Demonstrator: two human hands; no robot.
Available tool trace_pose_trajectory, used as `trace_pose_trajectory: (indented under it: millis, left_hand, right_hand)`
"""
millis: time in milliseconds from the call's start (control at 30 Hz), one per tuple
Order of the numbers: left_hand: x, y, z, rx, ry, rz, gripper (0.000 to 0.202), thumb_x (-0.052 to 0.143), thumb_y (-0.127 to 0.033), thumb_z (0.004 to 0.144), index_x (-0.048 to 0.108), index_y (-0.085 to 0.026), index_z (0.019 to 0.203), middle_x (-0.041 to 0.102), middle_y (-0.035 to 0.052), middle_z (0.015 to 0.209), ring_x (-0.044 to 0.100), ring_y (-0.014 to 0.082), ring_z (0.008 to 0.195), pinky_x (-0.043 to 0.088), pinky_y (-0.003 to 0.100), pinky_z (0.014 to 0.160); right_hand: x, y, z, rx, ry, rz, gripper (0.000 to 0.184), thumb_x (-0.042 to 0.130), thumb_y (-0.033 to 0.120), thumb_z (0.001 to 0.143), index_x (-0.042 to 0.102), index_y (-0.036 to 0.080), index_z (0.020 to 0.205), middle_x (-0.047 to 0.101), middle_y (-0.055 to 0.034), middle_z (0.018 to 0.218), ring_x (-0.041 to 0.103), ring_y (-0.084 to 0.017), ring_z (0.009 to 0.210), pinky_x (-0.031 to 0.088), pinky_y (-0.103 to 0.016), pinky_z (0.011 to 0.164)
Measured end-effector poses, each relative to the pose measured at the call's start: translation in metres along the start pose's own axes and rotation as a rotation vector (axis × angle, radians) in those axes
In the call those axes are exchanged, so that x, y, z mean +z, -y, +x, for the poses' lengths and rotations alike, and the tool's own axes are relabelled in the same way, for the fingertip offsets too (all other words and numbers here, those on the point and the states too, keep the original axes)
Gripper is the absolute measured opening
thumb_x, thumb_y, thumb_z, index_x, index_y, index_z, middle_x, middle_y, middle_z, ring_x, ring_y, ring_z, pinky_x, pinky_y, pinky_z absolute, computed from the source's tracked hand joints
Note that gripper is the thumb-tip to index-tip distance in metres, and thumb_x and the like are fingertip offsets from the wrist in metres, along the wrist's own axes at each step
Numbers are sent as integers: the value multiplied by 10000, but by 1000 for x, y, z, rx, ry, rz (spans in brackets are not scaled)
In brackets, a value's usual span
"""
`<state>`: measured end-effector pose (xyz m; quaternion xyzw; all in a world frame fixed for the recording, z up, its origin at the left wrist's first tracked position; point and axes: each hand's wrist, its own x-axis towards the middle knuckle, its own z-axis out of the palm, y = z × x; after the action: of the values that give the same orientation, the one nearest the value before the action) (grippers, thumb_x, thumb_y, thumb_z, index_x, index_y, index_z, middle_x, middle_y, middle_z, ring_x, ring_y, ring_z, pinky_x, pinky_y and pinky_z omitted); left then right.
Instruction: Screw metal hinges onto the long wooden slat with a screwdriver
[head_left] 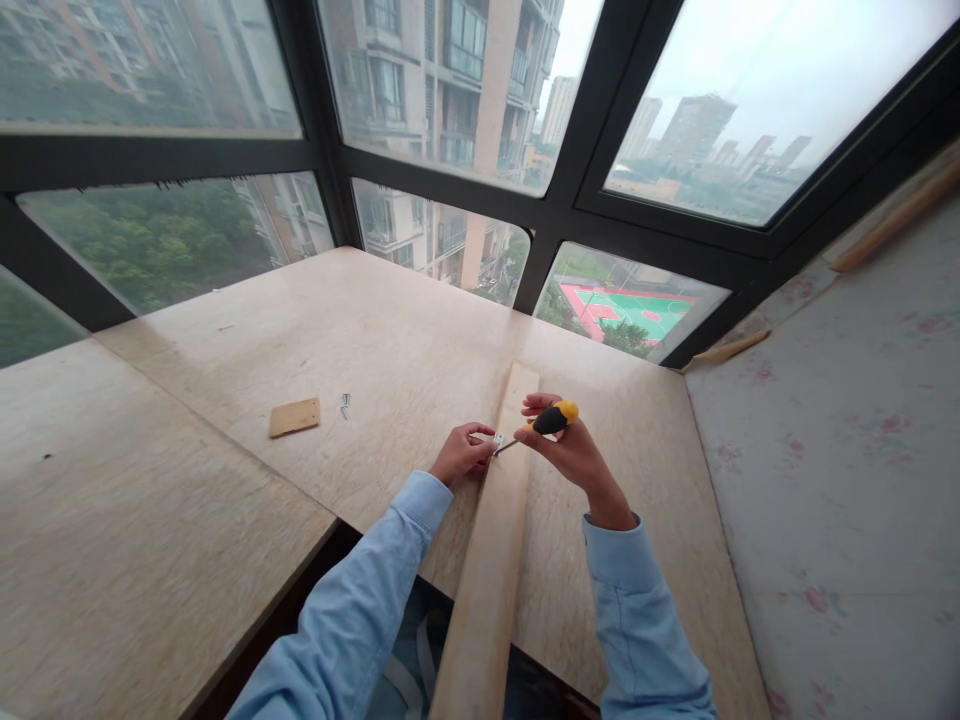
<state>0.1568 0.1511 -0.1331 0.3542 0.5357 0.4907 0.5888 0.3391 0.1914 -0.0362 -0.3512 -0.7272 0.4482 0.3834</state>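
Observation:
A long pale wooden board (pixel 491 540) runs from the foreground up onto the stone-patterned surface. At the board's left edge, my left hand (pixel 463 452) is closed on a small metal bracket (pixel 499 439), its fingertips pinching it against the wood. My right hand (pixel 562 445) grips a screwdriver (pixel 553 418) with a black and yellow handle. The screwdriver's shaft slants down to the left, its tip at the bracket beside my left fingertips. Whether a screw sits under the tip is too small to tell.
A small wooden plate (pixel 295 417) with holes lies to the left, with a few screws (pixel 345 404) beside it. The surface (pixel 420 350) ends at dark-framed windows (pixel 442 185) ahead and a flowered wall (pixel 832 480) at right. Its near edge drops away below my forearms.

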Motion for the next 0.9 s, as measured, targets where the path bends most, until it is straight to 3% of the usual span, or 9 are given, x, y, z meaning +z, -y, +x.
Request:
trace_pose_trajectory:
  millis: [133,233,300,400,533,600,667,767,900]
  left_hand:
    - [0,0,0,-3,-3,-6,470,807,-327,652,617,-106,1020,675,55,723,614,129,538,490,215,469]
    - [0,1,0,7,0,-4,500,819,-356,641,618,-106,1025,675,55,721,621,134,539,491,219,471]
    - [-1,2,0,13,7,-3,520,820,-380,638,616,-105,1030,678,59,722,628,143,547,494,224,471]
    - [-1,2,0,21,16,-10,548,821,-409,630,608,-108,1036,683,62,723,636,152,565,503,234,480]
    - [-1,1,-1,20,17,-5,559,819,-403,633,604,-108,1056,687,64,736,635,149,577,507,234,489]
    - [0,0,-1,14,6,7,544,814,-391,642,610,-105,1057,685,63,737,630,146,576,510,237,491]
    - [1,0,-1,10,-8,13,522,812,-379,647,615,-105,1045,679,58,724,622,141,565,506,234,482]
    - [1,0,0,4,-20,4,502,815,-366,646,619,-108,1030,673,51,711,611,132,547,495,223,470]
    - [1,0,1,-14,-13,5,515,824,-363,636,622,-109,1037,688,66,740,629,146,558,501,230,473]
  right_hand:
    - [-2,2,3,74,-153,-190,521,857,518,575,626,162,876,685,-57,785,661,-216,713,575,-361,683]
    - [-2,4,3,91,-166,-220,487,874,517,535,598,162,724,677,-54,691,659,-227,649,570,-358,622]
    - [-1,5,2,85,-134,-105,457,857,497,587,624,160,789,713,-74,783,694,-246,741,591,-382,711]
    - [-1,5,-2,58,68,122,445,777,451,731,629,182,1053,719,-113,1058,696,-259,991,566,-418,896]
    - [-3,2,-2,-29,235,223,556,742,374,785,500,269,1275,546,-109,1392,522,-227,1303,452,-417,1070]
    - [-4,-1,0,-38,155,195,546,787,368,738,517,265,1203,557,-91,1364,551,-213,1262,462,-397,1059]
    - [-5,-4,2,12,36,107,493,831,399,674,557,226,1046,655,-70,1143,653,-204,1041,547,-369,919]
    - [-5,-5,5,99,-76,12,482,870,448,588,562,187,852,679,-40,841,666,-200,784,582,-345,726]
    - [-3,1,4,117,-106,100,487,885,432,556,588,171,840,719,-78,891,698,-245,847,591,-402,797]
